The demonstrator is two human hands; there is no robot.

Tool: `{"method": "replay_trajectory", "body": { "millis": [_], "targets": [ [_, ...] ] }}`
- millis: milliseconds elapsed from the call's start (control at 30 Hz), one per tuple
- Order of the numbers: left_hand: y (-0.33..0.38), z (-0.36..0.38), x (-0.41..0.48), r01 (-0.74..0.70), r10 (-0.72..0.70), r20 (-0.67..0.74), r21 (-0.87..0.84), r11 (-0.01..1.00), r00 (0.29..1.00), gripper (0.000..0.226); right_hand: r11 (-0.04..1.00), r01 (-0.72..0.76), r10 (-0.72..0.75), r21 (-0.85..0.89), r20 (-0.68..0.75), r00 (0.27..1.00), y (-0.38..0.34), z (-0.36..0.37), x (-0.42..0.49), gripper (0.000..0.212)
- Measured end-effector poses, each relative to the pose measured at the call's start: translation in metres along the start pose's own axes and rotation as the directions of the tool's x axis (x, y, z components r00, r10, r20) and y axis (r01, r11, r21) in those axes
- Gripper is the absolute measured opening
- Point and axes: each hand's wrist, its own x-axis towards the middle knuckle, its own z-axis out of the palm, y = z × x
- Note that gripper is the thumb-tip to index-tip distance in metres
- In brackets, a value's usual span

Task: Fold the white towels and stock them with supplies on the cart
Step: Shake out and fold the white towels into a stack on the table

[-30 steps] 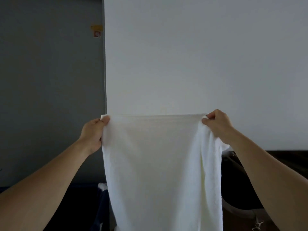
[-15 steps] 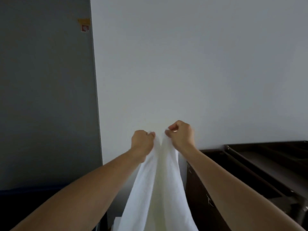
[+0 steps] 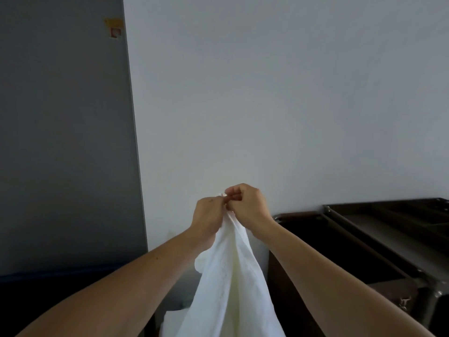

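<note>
A white towel (image 3: 233, 283) hangs folded lengthwise in front of me, its two top corners brought together. My left hand (image 3: 209, 216) and my right hand (image 3: 247, 205) meet at chest height and both pinch those top corners, knuckles touching. The towel's lower end runs out of the bottom of the frame. The dark brown cart (image 3: 379, 242) stands to the right, its top tray at about the height of my hands.
A pale wall (image 3: 279, 93) fills the view ahead. A grey door or panel (image 3: 63, 142) is on the left, carrying a small yellow and red sticker (image 3: 114, 27). A dark blue surface (image 3: 60, 273) lies low on the left.
My hands, held wide apart with the towel spread flat, have come together in the middle, folding the towel in half lengthwise. The view has shifted left, showing more of the cart.
</note>
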Motion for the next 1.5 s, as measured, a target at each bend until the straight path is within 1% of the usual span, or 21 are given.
{"method": "replay_trajectory", "body": {
  "millis": [100, 167, 233, 333, 400, 467, 500, 533, 600, 700, 833, 900, 967, 1033, 1100, 1167, 1200, 1233, 1300, 1367, 1500],
  "targets": [
    [-0.001, -0.009, 0.0, -0.091, 0.091, 0.037, 0.006, 0.996, 0.995, 0.029, 0.958, -0.12, 0.107, 0.262, 0.062, 0.992, 0.001, -0.005, 0.001, 0.03],
    [-0.004, -0.013, 0.002, -0.157, 0.154, 0.041, 0.07, 0.985, 0.987, 0.039, 0.927, -0.144, 0.112, 0.346, 0.111, 0.988, 0.001, -0.007, 0.002, 0.035],
    [-0.005, -0.017, 0.0, -0.196, 0.192, 0.048, 0.111, 0.974, 0.98, 0.048, 0.923, -0.131, 0.08, 0.363, 0.151, 0.985, 0.002, -0.01, 0.002, 0.037],
    [-0.003, -0.024, -0.007, -0.213, 0.198, 0.113, 0.141, 0.967, 0.974, 0.049, 0.948, -0.094, 0.027, 0.305, 0.216, 0.976, 0.001, -0.016, 0.003, 0.035],
    [-0.003, -0.028, -0.009, -0.213, 0.185, 0.177, 0.16, 0.964, 0.967, 0.04, 0.989, 0.007, -0.036, 0.15, 0.197, 0.98, 0.002, -0.024, 0.004, 0.031],
    [0.005, -0.033, -0.009, -0.216, 0.179, 0.224, 0.152, 0.965, 0.958, 0.026, 0.992, 0.127, -0.123, -0.009, 0.185, 0.975, 0.004, -0.034, 0.005, 0.037],
    [0.011, -0.037, -0.008, -0.23, 0.188, 0.268, 0.134, 0.964, 0.945, 0.023, 0.989, 0.15, -0.143, -0.012, 0.241, 0.96, 0.006, -0.04, 0.006, 0.044],
    [0.019, -0.04, -0.006, -0.246, 0.199, 0.325, 0.11, 0.963, 0.925, 0.022, 0.991, 0.126, -0.137, 0.052, 0.33, 0.934, 0.006, -0.044, 0.006, 0.051],
    [0.04, -0.049, 0.001, -0.258, 0.218, 0.429, 0.037, 0.965, 0.877, 0.025, 0.989, 0.026, -0.097, 0.144, 0.513, 0.853, 0.005, -0.048, 0.007, 0.06],
    [0.078, -0.067, 0.019, -0.264, 0.253, 0.457, -0.041, 0.964, 0.853, 0.027, 0.998, 0.06, -0.064, 0.028, 0.61, 0.79, 0.002, -0.056, 0.014, 0.053],
    [0.124, -0.105, 0.053, -0.377, 0.335, 0.362, 0.05, 0.925, 0.87, 0.015, 0.989, 0.056, 0.039, -0.138, 0.603, 0.797, 0.004, -0.083, 0.027, 0.055],
    [0.137, -0.122, 0.07, -0.435, 0.392, 0.244, 0.161, 0.886, 0.887, 0.018, 0.946, 0.088, 0.12, -0.31, 0.593, 0.796, 0.004, -0.1, 0.033, 0.055],
    [0.141, -0.134, 0.09, -0.467, 0.465, 0.087, 0.321, 0.824, 0.881, 0.018, 0.892, 0.131, 0.124, -0.433, 0.511, 0.851, -0.001, -0.113, 0.04, 0.049],
    [0.142, -0.141, 0.103, -0.458, 0.525, -0.023, 0.46, 0.761, 0.851, 0.022, 0.902, 0.137, 0.018, -0.409, 0.354, 0.935, -0.018, -0.126, 0.049, 0.03],
    [0.145, -0.142, 0.11, -0.446, 0.565, -0.116, 0.493, 0.747, 0.817, 0.02, 0.934, 0.175, -0.139, -0.312, 0.135, 0.981, -0.042, -0.14, 0.058, 0.028],
    [0.15, -0.143, 0.11, -0.469, 0.591, -0.21, 0.432, 0.771, 0.779, 0.021, 0.944, 0.256, -0.279, -0.205, -0.091, 0.956, -0.062, -0.15, 0.063, 0.035],
    [0.15, -0.144, 0.112, -0.471, 0.583, -0.236, 0.397, 0.788, 0.778, 0.023, 0.931, 0.311, -0.339, -0.189, -0.136, 0.931, -0.066, -0.152, 0.063, 0.042],
    [0.146, -0.147, 0.113, -0.451, 0.554, -0.233, 0.376, 0.81, 0.799, 0.025, 0.912, 0.359, -0.385, -0.196, -0.113, 0.916, -0.066, -0.153, 0.061, 0.051],
    [0.131, -0.153, 0.115, -0.368, 0.45, -0.168, 0.366, 0.855, 0.877, 0.025, 0.871, 0.415, -0.418, -0.262, 0.049, 0.907, -0.053, -0.151, 0.053, 0.059],
    [0.111, -0.159, 0.114, -0.299, 0.357, -0.104, 0.363, 0.883, 0.928, 0.018, 0.845, 0.4, -0.369, -0.353, 0.156, 0.916, -0.035, -0.148, 0.047, 0.053],
    [0.088, -0.16, 0.112, -0.268, 0.307, -0.082, 0.313, 0.911, 0.948, 0.018, 0.822, 0.354, -0.295, -0.447, 0.198, 0.935, -0.011, -0.144, 0.042, 0.042]
  ]
}}
